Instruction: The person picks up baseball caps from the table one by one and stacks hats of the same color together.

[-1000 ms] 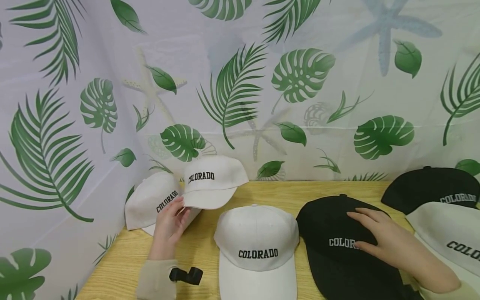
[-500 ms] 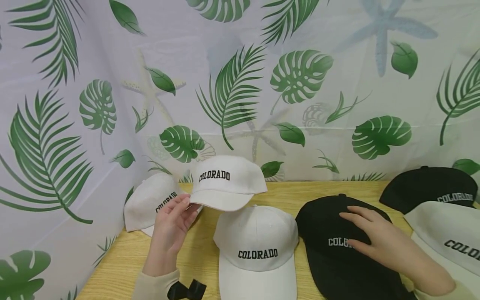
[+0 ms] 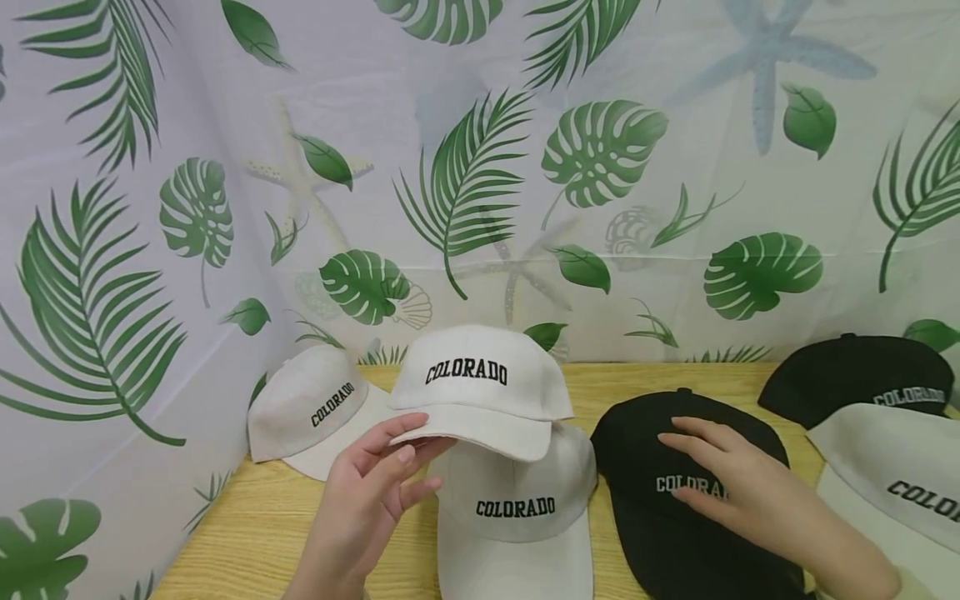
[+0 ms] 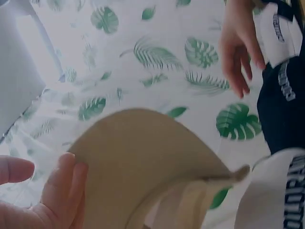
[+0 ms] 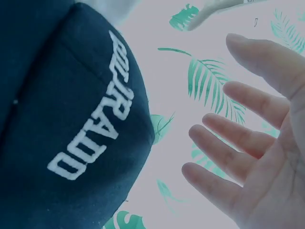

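Note:
My left hand (image 3: 375, 492) holds a white baseball cap (image 3: 480, 375) by the left side of its brim. COLORADO is stitched in black across its front. The left wrist view shows the underside of the brim (image 4: 138, 148) beside my fingers. The held cap hides the top of a second white baseball cap (image 3: 517, 517) on the table; whether the two touch, I cannot tell. My right hand (image 3: 738, 483), fingers spread and relaxed, hovers by a black baseball cap (image 3: 637, 442). In the right wrist view nothing lies within that hand (image 5: 257, 157).
Another white cap (image 3: 307, 400) stands at the table's left back. On the right are a black cap (image 3: 840, 375) and, before it, a white cap (image 3: 892, 467). A leaf-print cloth (image 3: 480, 50) rises behind the wooden table (image 3: 232, 525).
My left hand has carried the white cap rightward and nearer, from before the left cap to over the middle white one. My right hand has shifted slightly left.

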{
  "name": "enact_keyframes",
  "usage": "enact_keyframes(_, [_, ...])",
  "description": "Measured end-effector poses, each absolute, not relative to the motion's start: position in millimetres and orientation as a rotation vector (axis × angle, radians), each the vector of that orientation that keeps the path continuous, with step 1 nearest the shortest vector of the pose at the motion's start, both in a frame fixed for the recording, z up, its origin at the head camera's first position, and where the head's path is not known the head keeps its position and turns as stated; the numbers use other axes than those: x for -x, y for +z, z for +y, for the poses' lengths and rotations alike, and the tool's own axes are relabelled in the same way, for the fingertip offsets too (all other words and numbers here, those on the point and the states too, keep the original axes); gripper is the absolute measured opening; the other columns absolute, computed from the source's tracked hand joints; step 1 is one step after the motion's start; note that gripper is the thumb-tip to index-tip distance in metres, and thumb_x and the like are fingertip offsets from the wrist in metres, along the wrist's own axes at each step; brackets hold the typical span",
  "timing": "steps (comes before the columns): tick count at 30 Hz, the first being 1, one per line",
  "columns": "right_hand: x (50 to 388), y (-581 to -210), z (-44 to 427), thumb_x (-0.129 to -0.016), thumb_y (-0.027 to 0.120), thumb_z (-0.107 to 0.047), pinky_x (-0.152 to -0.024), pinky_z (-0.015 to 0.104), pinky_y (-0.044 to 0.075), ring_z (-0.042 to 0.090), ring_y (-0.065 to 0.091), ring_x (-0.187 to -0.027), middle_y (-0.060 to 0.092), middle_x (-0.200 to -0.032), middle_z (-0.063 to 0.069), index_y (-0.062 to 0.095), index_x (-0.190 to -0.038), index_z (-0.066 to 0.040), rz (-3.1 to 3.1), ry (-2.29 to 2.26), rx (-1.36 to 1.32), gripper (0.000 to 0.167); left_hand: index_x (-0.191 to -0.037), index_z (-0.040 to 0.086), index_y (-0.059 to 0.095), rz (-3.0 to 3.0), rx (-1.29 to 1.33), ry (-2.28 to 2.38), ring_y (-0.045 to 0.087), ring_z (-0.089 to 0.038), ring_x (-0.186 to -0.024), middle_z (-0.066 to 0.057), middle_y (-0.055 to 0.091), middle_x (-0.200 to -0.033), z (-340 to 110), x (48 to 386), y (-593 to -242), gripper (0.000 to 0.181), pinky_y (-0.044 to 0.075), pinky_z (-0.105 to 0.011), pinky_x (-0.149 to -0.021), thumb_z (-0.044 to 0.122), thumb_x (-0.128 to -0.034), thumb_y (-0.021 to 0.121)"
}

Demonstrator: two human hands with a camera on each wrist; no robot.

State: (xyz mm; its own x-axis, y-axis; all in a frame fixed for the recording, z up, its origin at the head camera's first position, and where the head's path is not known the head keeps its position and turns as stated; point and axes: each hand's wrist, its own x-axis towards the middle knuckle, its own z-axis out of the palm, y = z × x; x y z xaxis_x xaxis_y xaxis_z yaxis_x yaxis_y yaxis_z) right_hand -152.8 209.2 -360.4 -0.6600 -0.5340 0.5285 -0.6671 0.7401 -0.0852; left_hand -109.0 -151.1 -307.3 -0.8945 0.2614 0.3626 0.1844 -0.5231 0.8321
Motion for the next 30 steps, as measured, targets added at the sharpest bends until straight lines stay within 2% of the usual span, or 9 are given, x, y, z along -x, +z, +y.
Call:
enact_keyframes(7, [150,-361,202,-0.06,0.08,-0.018,-0.067,0.037,0.048,0.026,0.054,-0.096,0.051,-0.115,0.013,0.059,-0.11,-0.01,-2.471,0.38,-0.943,0.055,-0.117,0.004,0.049,1.416,-0.653,2.497,0.047,-0.027,-0.112,-0.016,0.051,-0.117,-132,93,-309,0.027,0.046,-0.032,-0.079,0.0,-0.0906,0.043])
enact_keyframes(14, [146,-360,192,-0.06,0.08,-0.019,-0.068,0.033,0.049,0.022,0.054,-0.096,0.051,-0.116,0.01,0.059,-0.11,-0.011,-2.473,0.373,-0.989,0.055,-0.12,0.001,0.045,1.349,-0.528,2.386,0.05,-0.023,-0.109,-0.016,0.051,-0.117,-123,91,-323,0.031,0.047,-0.032,-0.079,0.003,-0.0892,0.048])
enact_keyframes(20, [146,-361,191,-0.061,0.079,-0.02,-0.069,0.033,0.049,0.021,0.054,-0.096,0.05,-0.118,0.008,0.058,-0.111,-0.013,-2.498,0.38,-0.993,0.055,-0.127,-0.006,0.037,1.386,-0.335,2.302,0.052,-0.022,-0.105,-0.016,0.053,-0.115,-123,90,-334,0.043,0.047,-0.033,-0.078,0.006,-0.088,0.051])
enact_keyframes(25, [146,-362,190,-0.061,0.079,-0.02,-0.07,0.033,0.049,0.021,0.054,-0.096,0.051,-0.117,0.008,0.058,-0.111,-0.013,-2.498,0.375,-1.002,0.055,-0.131,-0.008,0.028,1.439,-0.388,2.176,0.052,-0.024,-0.106,-0.019,0.051,-0.116,-127,90,-338,0.049,0.048,-0.033,-0.076,0.009,-0.09,0.048])
enact_keyframes(30, [146,-363,190,-0.062,0.079,-0.02,-0.07,0.033,0.049,0.021,0.054,-0.096,0.051,-0.117,0.009,0.058,-0.111,-0.013,-2.51,0.377,-1.006,0.054,-0.132,-0.002,0.029,1.495,-0.439,2.001,0.054,-0.025,-0.103,-0.017,0.049,-0.118,-129,90,-339,0.047,0.047,-0.03,-0.076,0.014,-0.0919,0.045])
